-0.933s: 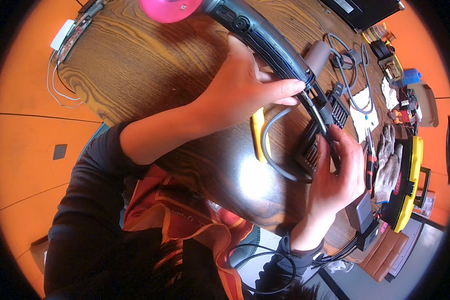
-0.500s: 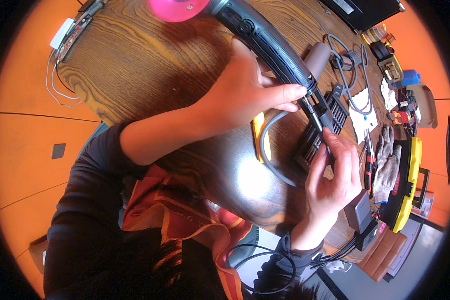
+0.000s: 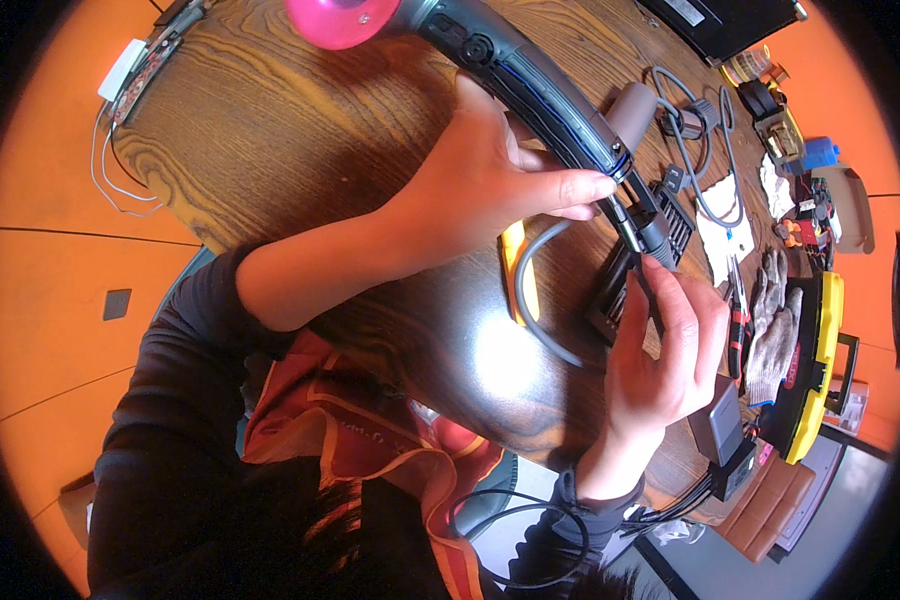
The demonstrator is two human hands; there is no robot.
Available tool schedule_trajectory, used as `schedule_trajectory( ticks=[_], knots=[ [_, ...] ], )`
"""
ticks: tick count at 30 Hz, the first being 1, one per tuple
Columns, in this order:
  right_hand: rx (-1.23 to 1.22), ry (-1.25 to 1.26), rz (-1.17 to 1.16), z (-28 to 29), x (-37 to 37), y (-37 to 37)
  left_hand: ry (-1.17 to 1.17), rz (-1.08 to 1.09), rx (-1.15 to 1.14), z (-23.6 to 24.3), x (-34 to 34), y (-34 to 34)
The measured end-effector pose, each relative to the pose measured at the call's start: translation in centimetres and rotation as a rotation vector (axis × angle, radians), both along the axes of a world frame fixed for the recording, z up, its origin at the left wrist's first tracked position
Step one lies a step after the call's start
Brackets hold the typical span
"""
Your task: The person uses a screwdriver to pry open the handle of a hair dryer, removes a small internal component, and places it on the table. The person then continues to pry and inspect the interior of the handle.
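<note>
My left hand (image 3: pixel 480 185) grips a dark grey handheld device (image 3: pixel 515 75), which looks like a massager, with a pink round head (image 3: pixel 342 18). Its curved handle lies opened along one side, and thin wires show inside. My left thumb presses near the handle's lower end. My right hand (image 3: pixel 670 350) is closed on a slim screwdriver (image 3: pixel 626 228), whose metal shaft points up into that lower end beside my thumb. The screwdriver's tip is hidden. A grey cord (image 3: pixel 545 335) hangs below the device, and a black bit case (image 3: pixel 682 222) lies behind the screwdriver.
On the wooden table (image 3: pixel 270 130) lie a yellow-orange tool (image 3: pixel 516 270), a brown-grey tube (image 3: pixel 632 115), a coiled grey cable (image 3: pixel 730 120), red-black pliers (image 3: pixel 738 335) and knit gloves (image 3: pixel 773 340). A yellow-edged black toolbox (image 3: pixel 820 360) stands at right; a circuit board (image 3: pixel 150 75) lies far left.
My right hand has shifted slightly, with its fingers turned on the screwdriver. The device's head end has moved a little left, and my left hand keeps its grip.
</note>
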State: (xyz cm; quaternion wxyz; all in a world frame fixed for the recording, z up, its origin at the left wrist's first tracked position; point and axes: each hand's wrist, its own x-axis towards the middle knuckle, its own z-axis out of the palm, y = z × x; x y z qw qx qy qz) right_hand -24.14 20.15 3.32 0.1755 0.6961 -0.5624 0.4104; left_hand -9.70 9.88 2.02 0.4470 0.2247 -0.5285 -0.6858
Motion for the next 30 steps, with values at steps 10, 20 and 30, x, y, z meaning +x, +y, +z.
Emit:
schedule_trajectory(
  ticks=[10, 20, 30],
  knots=[
    [0.092, 0.067, 0.023, 0.1, -0.3, 0.1, -0.02, 0.074, -0.112, -0.8, -0.2, -0.2],
    [0.173, -0.05, -0.09, 0.6, -1.0, 0.5, 0.14, 0.092, 0.118, -0.4, 0.4, -1.4],
    [0.205, -0.06, -0.052, 0.5, -1.9, 0.2, 0.072, 0.093, 0.022, -0.1, 0.3, -0.9]
  ],
)
